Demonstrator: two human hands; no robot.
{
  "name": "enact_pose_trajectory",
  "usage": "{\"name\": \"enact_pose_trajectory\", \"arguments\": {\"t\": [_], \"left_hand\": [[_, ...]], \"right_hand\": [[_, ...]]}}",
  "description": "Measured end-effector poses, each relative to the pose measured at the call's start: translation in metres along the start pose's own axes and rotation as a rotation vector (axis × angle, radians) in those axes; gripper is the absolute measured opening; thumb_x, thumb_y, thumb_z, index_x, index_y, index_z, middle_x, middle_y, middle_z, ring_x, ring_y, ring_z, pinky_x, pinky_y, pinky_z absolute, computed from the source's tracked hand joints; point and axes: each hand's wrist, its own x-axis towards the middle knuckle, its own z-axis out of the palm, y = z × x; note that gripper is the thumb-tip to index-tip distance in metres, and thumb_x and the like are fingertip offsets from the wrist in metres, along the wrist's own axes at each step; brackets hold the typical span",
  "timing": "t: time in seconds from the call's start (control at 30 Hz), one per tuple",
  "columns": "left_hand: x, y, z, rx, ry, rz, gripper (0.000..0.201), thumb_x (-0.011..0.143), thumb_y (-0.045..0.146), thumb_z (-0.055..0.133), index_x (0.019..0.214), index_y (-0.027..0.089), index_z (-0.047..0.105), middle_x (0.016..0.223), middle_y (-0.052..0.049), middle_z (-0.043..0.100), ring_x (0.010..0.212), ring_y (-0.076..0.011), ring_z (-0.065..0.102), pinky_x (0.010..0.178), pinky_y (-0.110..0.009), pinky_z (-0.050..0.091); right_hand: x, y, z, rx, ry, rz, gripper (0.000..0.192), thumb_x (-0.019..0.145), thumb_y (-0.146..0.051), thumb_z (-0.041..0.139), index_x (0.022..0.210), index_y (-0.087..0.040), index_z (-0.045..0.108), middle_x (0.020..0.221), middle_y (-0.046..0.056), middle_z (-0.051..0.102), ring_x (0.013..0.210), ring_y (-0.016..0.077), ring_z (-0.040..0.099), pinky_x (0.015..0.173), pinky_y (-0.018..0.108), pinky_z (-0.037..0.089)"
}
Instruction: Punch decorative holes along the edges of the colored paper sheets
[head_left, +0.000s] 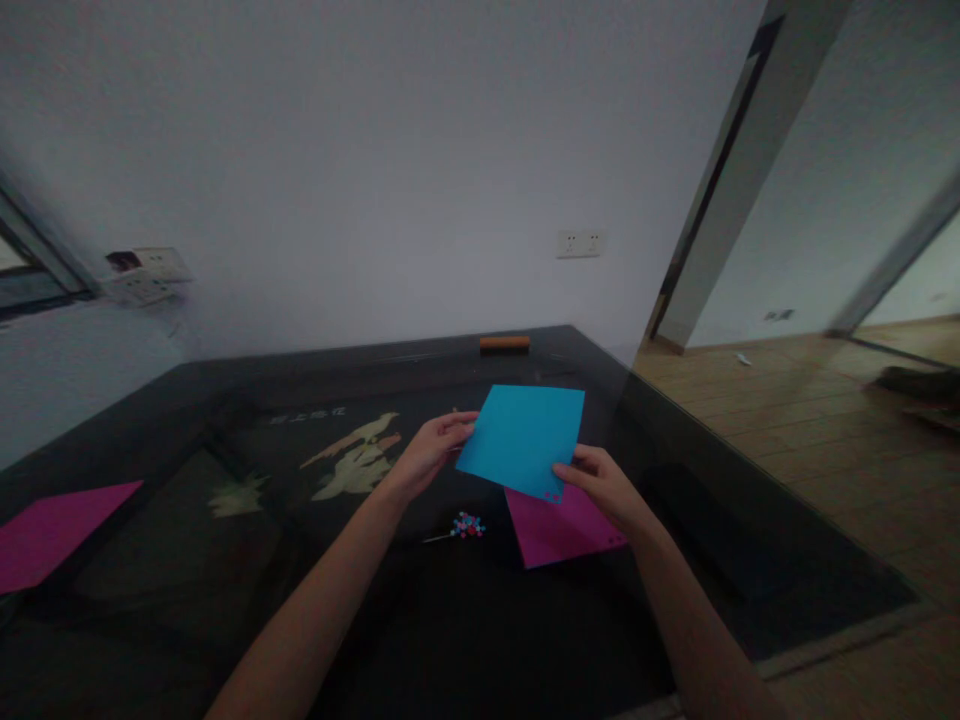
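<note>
**Blue sheet held up between both hands**

Both forearms stretch forward over the dark table, elbows low, wrists converging toward the middle. The left hand reaches in from the left, fingertips pinched on the left edge of the blue sheet. The right hand grips the sheet's lower right corner, thumb on top, fingers curled beneath. The sheet tilts up and away, lifted clear of the table, with small holes punched along its bottom edge by the right thumb.

Directly under it, a magenta sheet lies flat on the table, its near corner poking out past the right wrist. Just left of that sits a little cluster of coloured pins. Another magenta sheet rests far off at the left edge, well apart. An orange block sits at the far edge by the wall. The table's right edge runs close beside the right arm; open dark surface spreads left and toward the person.
</note>
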Motion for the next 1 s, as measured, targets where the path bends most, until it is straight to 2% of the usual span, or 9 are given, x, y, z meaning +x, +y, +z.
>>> {"name": "enact_pose_trajectory", "arguments": {"t": [0.13, 0.27, 0.33, 0.47, 0.53, 0.67, 0.73, 0.83, 1.0], "left_hand": [[-0.004, 0.012, -0.001, 0.073, 0.110, 0.063, 0.039, 0.067, 0.029, 0.071, 0.103, 0.017, 0.061, 0.072, -0.001, 0.068, 0.065, -0.0150, 0.061, 0.061, -0.027, 0.046], [-0.006, 0.015, 0.003, 0.136, 0.132, 0.095, 0.025, 0.064, 0.022, 0.071, 0.088, 0.017, 0.064, 0.068, -0.001, 0.067, 0.065, -0.0159, 0.061, 0.064, -0.029, 0.047], [-0.008, 0.015, 0.006, 0.182, 0.137, 0.131, 0.022, 0.064, 0.021, 0.071, 0.084, 0.017, 0.064, 0.070, -0.002, 0.067, 0.066, -0.0167, 0.062, 0.065, -0.031, 0.048], [-0.012, 0.014, 0.015, 0.286, 0.128, 0.196, 0.015, 0.066, 0.022, 0.068, 0.080, 0.016, 0.064, 0.072, -0.003, 0.065, 0.065, -0.0163, 0.062, 0.064, -0.031, 0.051], [-0.016, 0.014, 0.020, 0.317, 0.120, 0.212, 0.017, 0.068, 0.022, 0.066, 0.084, 0.017, 0.062, 0.069, -0.002, 0.064, 0.063, -0.0162, 0.062, 0.062, -0.031, 0.051], [-0.022, 0.014, 0.033, 0.360, 0.136, 0.249, 0.035, 0.069, 0.019, 0.065, 0.102, 0.020, 0.053, 0.065, 0.002, 0.064, 0.059, -0.0160, 0.063, 0.058, -0.028, 0.050], [-0.024, 0.010, 0.039, 0.381, 0.114, 0.239, 0.037, 0.071, 0.018, 0.064, 0.104, 0.021, 0.049, 0.062, 0.003, 0.063, 0.056, -0.0159, 0.063, 0.054, -0.027, 0.048], [-0.024, -0.004, 0.049, 0.423, 0.010, 0.191, 0.032, 0.074, 0.019, 0.059, 0.105, 0.020, 0.048, 0.062, 0.003, 0.062, 0.053, -0.0156, 0.063, 0.051, -0.025, 0.047], [-0.023, -0.032, 0.060, 0.607, -0.128, 0.139, 0.012, 0.077, 0.020, 0.053, 0.084, 0.017, 0.062, 0.072, -0.002, 0.066, 0.062, -0.0156, 0.064, 0.057, -0.026, 0.048]], "right_hand": [[-0.001, -0.003, -0.002, -0.007, -0.065, 0.090, 0.031, 0.069, -0.036, 0.072, 0.096, -0.019, 0.070, 0.097, 0.007, 0.071, 0.084, 0.0229, 0.067, 0.081, 0.040, 0.052], [0.004, 0.005, -0.008, 0.063, 0.128, 0.047, 0.041, 0.066, -0.035, 0.074, 0.103, -0.019, 0.066, 0.102, 0.009, 0.070, 0.086, 0.0230, 0.067, 0.081, 0.041, 0.052], [0.007, 0.009, -0.012, 0.069, 0.224, 0.006, 0.039, 0.064, -0.035, 0.076, 0.098, -0.018, 0.066, 0.095, 0.008, 0.071, 0.082, 0.0217, 0.066, 0.077, 0.038, 0.052], [0.009, 0.010, -0.016, 0.061, 0.317, -0.003, 0.031, 0.061, -0.032, 0.077, 0.086, -0.018, 0.066, 0.080, 0.003, 0.071, 0.068, 0.0156, 0.064, 0.067, 0.030, 0.052], [0.008, 0.007, -0.018, 0.043, 0.369, -0.002, 0.028, 0.060, -0.032, 0.077, 0.081, -0.017, 0.065, 0.072, 0.001, 0.069, 0.059, 0.0124, 0.061, 0.059, 0.025, 0.049], [0.007, 0.005, -0.028, -0.067, 0.434, -0.002, 0.028, 0.060, -0.031, 0.076, 0.081, -0.016, 0.065, 0.057, -0.004, 0.062, 0.048, 0.0097, 0.053, 0.049, 0.022, 0.042], [0.007, 0.007, -0.036, -0.157, 0.437, 0.021, 0.029, 0.059, -0.030, 0.075, 0.082, -0.016, 0.064, 0.052, -0.005, 0.058, 0.046, 0.0097, 0.050, 0.046, 0.022, 0.040], [0.004, 0.011, -0.049, -0.282, 0.422, 0.094, 0.029, 0.059, -0.029, 0.074, 0.083, -0.015, 0.064, 0.051, -0.005, 0.057, 0.046, 0.0108, 0.050, 0.044, 0.022, 0.039], [0.001, 0.015, -0.067, -0.503, 0.377, 0.279, 0.019, 0.063, -0.022, 0.070, 0.079, -0.014, 0.063, 0.052, -0.003, 0.057, 0.047, 0.0102, 0.050, 0.043, 0.021, 0.037]]}}
